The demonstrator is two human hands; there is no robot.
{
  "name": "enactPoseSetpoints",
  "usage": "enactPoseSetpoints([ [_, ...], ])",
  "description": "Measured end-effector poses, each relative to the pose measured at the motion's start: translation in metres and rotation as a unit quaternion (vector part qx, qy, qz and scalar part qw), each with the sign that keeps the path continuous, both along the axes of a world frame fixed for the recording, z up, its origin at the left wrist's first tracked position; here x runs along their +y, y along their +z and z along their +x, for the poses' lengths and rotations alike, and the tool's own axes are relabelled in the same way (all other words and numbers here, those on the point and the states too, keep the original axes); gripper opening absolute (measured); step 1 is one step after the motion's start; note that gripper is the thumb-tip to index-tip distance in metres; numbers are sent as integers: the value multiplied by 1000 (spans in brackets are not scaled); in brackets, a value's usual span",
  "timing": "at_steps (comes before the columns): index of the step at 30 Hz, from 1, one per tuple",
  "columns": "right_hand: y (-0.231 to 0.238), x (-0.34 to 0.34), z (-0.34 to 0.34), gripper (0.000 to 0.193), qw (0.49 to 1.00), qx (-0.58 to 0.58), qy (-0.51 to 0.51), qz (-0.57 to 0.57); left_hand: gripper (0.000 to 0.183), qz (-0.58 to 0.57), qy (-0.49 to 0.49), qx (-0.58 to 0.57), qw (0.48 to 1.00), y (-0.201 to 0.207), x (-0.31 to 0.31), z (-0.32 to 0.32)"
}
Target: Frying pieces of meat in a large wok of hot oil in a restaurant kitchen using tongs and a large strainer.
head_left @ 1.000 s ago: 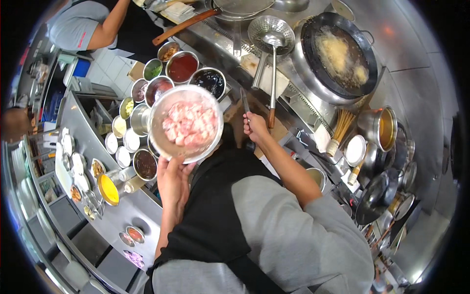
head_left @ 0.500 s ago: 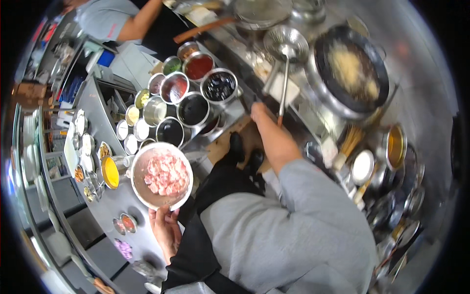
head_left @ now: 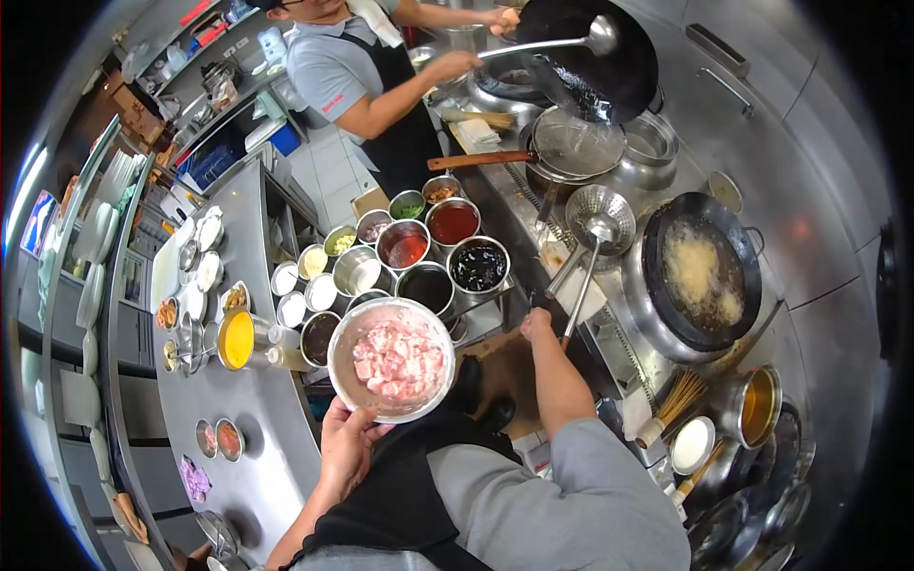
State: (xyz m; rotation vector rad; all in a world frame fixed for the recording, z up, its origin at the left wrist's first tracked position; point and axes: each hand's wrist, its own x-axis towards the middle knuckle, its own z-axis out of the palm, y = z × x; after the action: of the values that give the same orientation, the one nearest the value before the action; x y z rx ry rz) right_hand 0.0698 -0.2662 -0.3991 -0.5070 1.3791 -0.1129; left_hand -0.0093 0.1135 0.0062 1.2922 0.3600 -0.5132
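Note:
My left hand (head_left: 347,443) grips the lower rim of a round bowl (head_left: 347,388), its thumb over the edge. Chunks of raw pink meat (head_left: 400,360) lie inside the tilted bowl, which is held up before my body. My right arm reaches forward to the stove's front edge, where my right hand (head_left: 539,324) is closed around something small and dark that I cannot make out. To the right of that hand, a black wok (head_left: 657,305) holds bubbling oil with pale golden pieces (head_left: 700,266). A perforated skimmer (head_left: 600,221) and a ladle lie beside the wok, handles toward me.
Several metal pots of sauces and seasonings (head_left: 452,221) stand beyond the bowl. A steel counter (head_left: 276,419) runs along the left with a yellow-filled container (head_left: 236,340). At the back, a co-worker (head_left: 333,76) tilts a large wok (head_left: 609,57) and holds a ladle. A bamboo brush (head_left: 676,400) lies at right.
The view has tilted up, bringing the co-worker's wok and ladle into sight. My left hand keeps the bowl, now farther right in the picture. My right hand stays at the stove edge.

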Motion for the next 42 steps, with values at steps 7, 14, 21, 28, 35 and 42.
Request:
enactPoseSetpoints([
  [7, 43, 20, 0, 12, 993, -109, 33, 38, 30, -26, -56, -9, 998, -15, -10, 14],
  [14, 66, 6, 30, 12, 992, -83, 91, -10, 29, -21, -75, -23, 997, -18, -24, 36],
  [21, -99, -25, 17, 9, 949, 51, 224, -217, 25, -17, -40, -21, 999, -11, -26, 33],
  [28, -54, -24, 57, 30, 800, 235, 387, -393, 28, 76, 37, 4, 996, -30, 24, 16],
  [35, 7, -30, 62, 25, 801, 122, 505, -299, 19, 57, 112, 17, 992, -41, 48, 1],
  [42, -5, -25, 70, 25, 691, 129, 443, -557, 26, 49, 112, 3, 993, -42, 56, 0],
])
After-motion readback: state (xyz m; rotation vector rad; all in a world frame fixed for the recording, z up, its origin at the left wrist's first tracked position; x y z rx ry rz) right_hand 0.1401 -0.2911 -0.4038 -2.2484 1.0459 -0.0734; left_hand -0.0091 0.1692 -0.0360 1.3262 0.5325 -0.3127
